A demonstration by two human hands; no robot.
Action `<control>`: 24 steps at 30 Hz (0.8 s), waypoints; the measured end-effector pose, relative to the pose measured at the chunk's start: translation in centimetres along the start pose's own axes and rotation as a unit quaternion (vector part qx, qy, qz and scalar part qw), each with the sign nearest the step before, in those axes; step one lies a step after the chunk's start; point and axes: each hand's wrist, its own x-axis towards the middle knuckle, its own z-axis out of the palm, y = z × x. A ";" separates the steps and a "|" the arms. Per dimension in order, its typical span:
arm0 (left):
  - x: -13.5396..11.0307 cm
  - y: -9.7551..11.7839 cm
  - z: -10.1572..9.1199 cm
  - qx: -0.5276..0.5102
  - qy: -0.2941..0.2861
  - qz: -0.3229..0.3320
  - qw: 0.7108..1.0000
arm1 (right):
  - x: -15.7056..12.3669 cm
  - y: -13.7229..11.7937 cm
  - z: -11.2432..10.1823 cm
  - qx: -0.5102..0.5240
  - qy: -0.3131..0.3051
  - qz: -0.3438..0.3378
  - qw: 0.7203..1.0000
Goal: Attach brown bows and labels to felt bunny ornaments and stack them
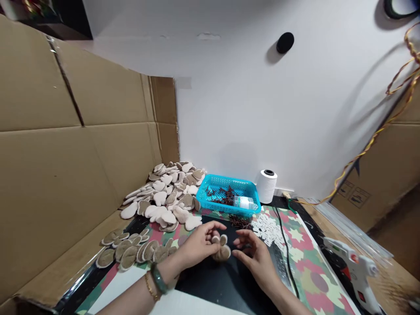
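Observation:
My left hand point(202, 243), with a green bangle and a gold bracelet at the wrist, is closed on a small brown-and-white fabric piece with two round ears point(223, 252). The piece is held over a black mat point(210, 286), partly covered by my fingers. Just to its right is my right hand point(253, 253), fingers apart and curved, nothing visible in it. Left of my left hand, rows of similar brown pieces point(127, 253) lie overlapped. Behind them rises a large heap of pale and brown fabric pieces point(159, 198).
A blue basket point(229, 209) contains dark brown twig-like bits and a clear container point(243, 202). White thread point(266, 187) stands beside it. Small white pieces point(269, 229) lie near a black cord point(288, 262). At right sits a glue gun point(356, 267). Cardboard point(75, 175) walls the left.

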 end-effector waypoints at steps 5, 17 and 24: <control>-4.3 2.2 -6.7 0.264 -0.042 0.053 0.962 | 1.8 -1.8 1.0 -0.242 -0.087 -0.149 0.955; -7.3 -1.8 -10.8 0.445 -0.060 0.139 0.883 | 11.0 -1.4 11.3 -0.469 -0.214 -0.274 0.812; -6.3 -0.4 -8.9 0.402 -0.004 0.292 0.868 | 6.4 -3.4 3.0 -0.280 -0.189 -0.118 0.934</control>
